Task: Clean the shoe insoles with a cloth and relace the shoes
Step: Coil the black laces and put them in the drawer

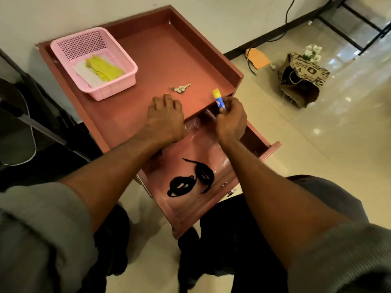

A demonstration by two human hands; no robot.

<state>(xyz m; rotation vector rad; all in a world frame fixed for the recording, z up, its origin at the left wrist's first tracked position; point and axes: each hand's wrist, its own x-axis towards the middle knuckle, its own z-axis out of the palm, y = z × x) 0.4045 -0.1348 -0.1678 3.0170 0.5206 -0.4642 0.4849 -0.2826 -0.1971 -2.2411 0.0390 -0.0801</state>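
Home rm: tiled floor, bedside cabinet.

Surface: raised rim along back and right sides blocks entry there; front edge open. Pink basket fills back-left corner. Keys lie mid-front, bare top behind them. Left hand rests on front edge; right hand above open drawer. Drawer's middle bare; black laces occupy its near end.
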